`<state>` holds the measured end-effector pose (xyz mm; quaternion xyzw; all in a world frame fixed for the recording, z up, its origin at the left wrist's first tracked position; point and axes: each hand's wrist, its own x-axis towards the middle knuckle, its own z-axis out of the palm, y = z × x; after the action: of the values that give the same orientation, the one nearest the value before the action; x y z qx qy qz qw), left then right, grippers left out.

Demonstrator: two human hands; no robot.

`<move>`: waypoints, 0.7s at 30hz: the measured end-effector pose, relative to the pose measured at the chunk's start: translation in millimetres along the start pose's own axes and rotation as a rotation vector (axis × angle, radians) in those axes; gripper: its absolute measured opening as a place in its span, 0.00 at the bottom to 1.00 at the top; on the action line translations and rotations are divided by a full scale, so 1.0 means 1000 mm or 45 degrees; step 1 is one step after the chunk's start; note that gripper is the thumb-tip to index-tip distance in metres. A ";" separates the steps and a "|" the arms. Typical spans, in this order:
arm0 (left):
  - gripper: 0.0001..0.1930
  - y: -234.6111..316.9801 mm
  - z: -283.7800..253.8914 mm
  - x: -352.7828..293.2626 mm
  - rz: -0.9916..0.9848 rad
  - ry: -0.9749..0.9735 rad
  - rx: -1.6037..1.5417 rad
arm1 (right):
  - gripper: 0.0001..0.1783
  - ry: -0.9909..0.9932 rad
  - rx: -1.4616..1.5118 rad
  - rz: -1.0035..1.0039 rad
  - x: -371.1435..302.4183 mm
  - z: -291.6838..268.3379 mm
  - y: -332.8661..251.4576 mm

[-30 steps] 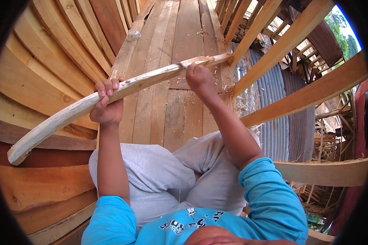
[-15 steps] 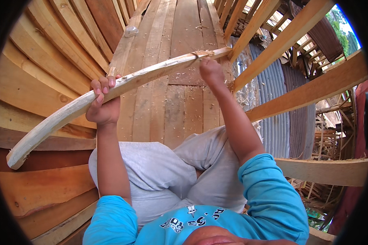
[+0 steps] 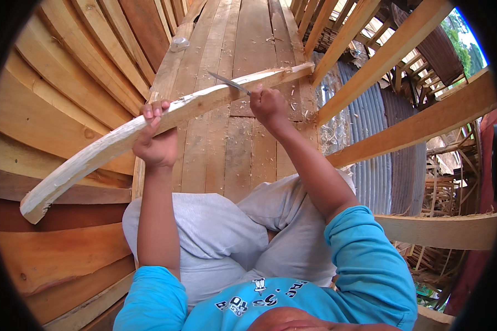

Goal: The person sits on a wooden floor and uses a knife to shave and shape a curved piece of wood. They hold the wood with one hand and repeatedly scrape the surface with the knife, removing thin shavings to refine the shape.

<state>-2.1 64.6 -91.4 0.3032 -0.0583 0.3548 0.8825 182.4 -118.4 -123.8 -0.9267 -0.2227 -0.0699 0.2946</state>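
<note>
**Curved timber being pared with a blade, seated on plank floor**

Obs. 1: The left hand (image 3: 156,144) grips a long, curved, pale wooden timber (image 3: 149,129) from below near its middle; fingers (image 3: 156,108) are wrapped over the upper edge, closed firm on the wood. The timber runs on a slant, its blunt near end low at the left, its far end high and resting against a slanted pale wooden rail (image 3: 364,66) at the right.

Obs. 2: The right hand (image 3: 269,106) is a closed fist around the handle of a thin grey metal blade (image 3: 229,83). The blade lies flat across the upper face of the timber, tip pointing away to the left.

Obs. 3: The far end of the timber looks ragged and freshly cut, paler than the rest. Small pale wood shavings (image 3: 298,96) lie scattered on the weathered plank floor (image 3: 243,154) beneath it.

Judgement: shaping is under way, not finished. The far portion shows fresh cuts; the stretch from the left hand down to the near end appears smoother, with no fresh cuts there.

Surroundings: grey corrugated metal sheeting (image 3: 370,127) beyond the rails, stacked curved planks (image 3: 66,83) on the left. The person wears a bright blue long-sleeved shirt (image 3: 364,265) and light grey trousers (image 3: 221,231).
</note>
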 end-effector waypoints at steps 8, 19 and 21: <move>0.12 -0.038 0.026 0.010 -0.040 0.086 -0.097 | 0.31 0.104 -0.022 0.082 0.016 -0.008 0.026; 0.12 0.036 0.024 0.008 0.055 -0.004 0.002 | 0.34 -0.336 0.068 0.010 -0.009 -0.064 -0.019; 0.13 0.036 0.024 0.008 0.060 -0.014 0.014 | 0.35 -0.324 0.068 0.018 -0.009 -0.061 -0.019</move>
<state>-17.6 75.8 -51.8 0.3084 -0.0682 0.3743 0.8719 165.3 -143.3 -66.4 -0.9214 -0.2534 0.0562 0.2891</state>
